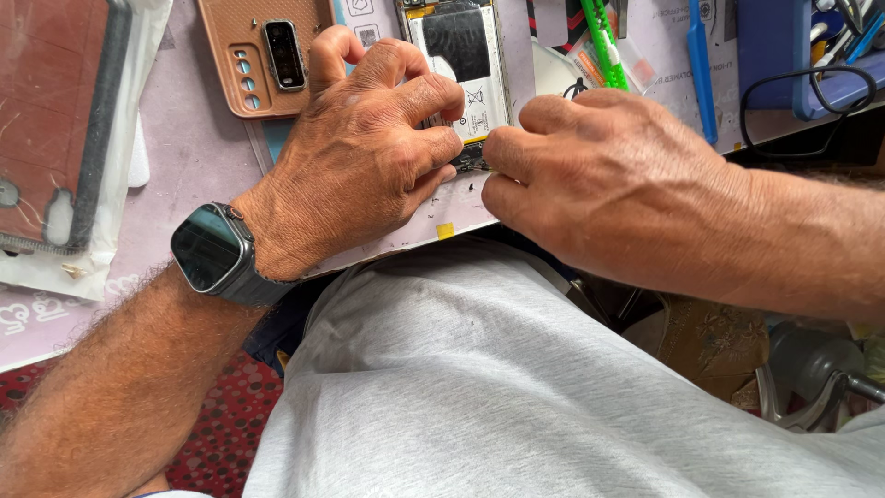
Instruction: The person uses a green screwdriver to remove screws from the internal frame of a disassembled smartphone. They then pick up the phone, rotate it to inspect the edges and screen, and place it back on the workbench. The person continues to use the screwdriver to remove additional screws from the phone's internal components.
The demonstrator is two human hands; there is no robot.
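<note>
Your left hand (355,157) and right hand (590,175) meet at the lower end of the opened phone (461,69), which lies back-up on the desk (184,138) straight ahead of you. Both hands' fingers curl tightly together against the phone's bottom edge; whether they pinch a small part there you cannot tell. The tan back cover (263,55) lies just left of the phone, and a green tool (604,46) sits to its right.
</note>
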